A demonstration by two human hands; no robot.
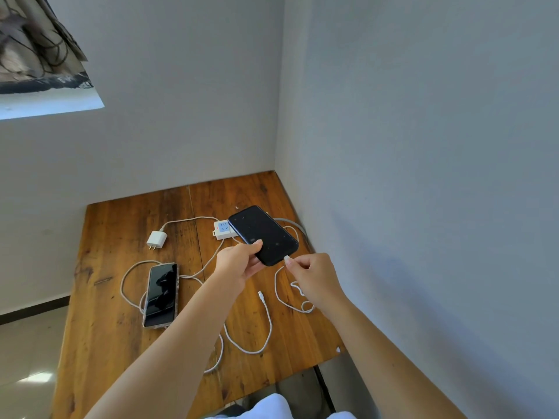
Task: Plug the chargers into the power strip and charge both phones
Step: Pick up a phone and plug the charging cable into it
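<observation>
My left hand holds a black phone above the wooden table, screen up. My right hand pinches the white cable plug right at the phone's lower end. The phone covers part of the white power strip at the back. A white charger brick lies unplugged on its side to the strip's left, prongs toward me. A second dark phone lies flat at the left. A loose white cable end rests on the table between my arms.
White cables loop over the middle of the table. The table stands in a corner, with walls close behind and to the right. A tiled floor shows at the left.
</observation>
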